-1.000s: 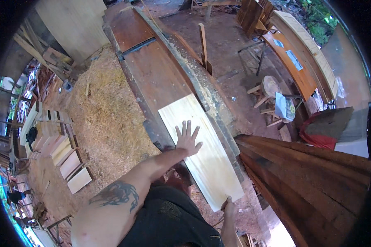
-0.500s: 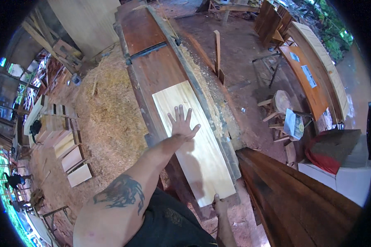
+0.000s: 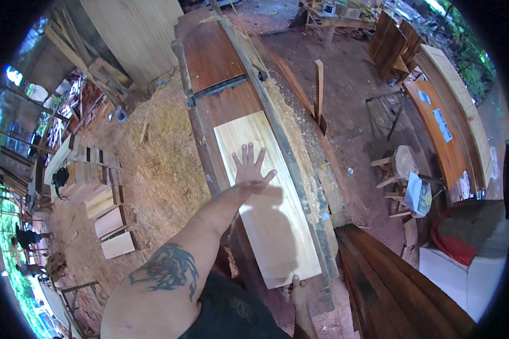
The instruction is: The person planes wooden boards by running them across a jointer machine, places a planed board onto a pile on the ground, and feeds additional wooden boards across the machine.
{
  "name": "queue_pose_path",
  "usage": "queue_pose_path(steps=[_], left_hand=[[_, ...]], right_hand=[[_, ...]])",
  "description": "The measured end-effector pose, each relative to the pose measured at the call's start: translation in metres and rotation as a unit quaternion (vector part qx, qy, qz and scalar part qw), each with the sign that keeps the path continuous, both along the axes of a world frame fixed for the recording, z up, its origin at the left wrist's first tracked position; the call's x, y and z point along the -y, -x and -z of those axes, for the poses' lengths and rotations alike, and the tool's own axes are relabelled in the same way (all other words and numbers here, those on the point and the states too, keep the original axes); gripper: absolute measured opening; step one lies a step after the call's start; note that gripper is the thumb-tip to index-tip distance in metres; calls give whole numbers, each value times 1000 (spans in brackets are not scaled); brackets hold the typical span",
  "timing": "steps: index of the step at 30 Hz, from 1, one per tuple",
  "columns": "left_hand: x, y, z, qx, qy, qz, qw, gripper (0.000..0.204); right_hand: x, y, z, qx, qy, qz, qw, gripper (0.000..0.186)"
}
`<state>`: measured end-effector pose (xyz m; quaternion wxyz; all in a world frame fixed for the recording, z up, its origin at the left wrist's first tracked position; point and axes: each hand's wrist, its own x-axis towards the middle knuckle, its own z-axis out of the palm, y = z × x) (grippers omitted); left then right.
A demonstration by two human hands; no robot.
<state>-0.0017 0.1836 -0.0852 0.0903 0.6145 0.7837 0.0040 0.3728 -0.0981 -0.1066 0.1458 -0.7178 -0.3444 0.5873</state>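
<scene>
A pale, flat wooden board (image 3: 271,217) lies lengthwise on the long brown bed of a jointer-like machine (image 3: 215,65). My left hand (image 3: 252,165) rests palm down on the board's far half, fingers spread. At the near end, my right hand (image 3: 300,291) holds the board's end edge, thumb up at the top face; its other fingers are mostly hidden. Just beyond the board's far end, a dark crosswise bar (image 3: 219,85) spans the bed.
A heap of wood shavings (image 3: 158,147) lies left of the machine, beside stacked pale boards (image 3: 110,220). Dark reddish planks (image 3: 390,282) stand close on the right. Farther right are a wooden stool (image 3: 403,162) and an orange-brown panel (image 3: 435,130).
The board and both hands have advanced along the bed, narrowing the gap to the dark bar. My view has also shifted slightly.
</scene>
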Motion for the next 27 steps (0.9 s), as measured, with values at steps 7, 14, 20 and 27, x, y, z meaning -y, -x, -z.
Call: queue_pose_path(steps=[7, 14, 20, 27], left_hand=[[-52, 56, 1, 6, 1, -4, 1000, 93], [-120, 129, 5, -12, -28, -13, 999, 90], [-175, 191, 12, -1, -44, -19, 999, 92], [-198, 214, 15, 8, -39, -20, 999, 88]], right_hand=[[-56, 54, -7, -16, 14, -14, 1000, 55], [-132, 126, -7, -119, 25, -6, 993, 52], [-187, 188, -2, -56, 26, -23, 998, 56], [-195, 206, 26, 27, -58, -35, 997, 43]])
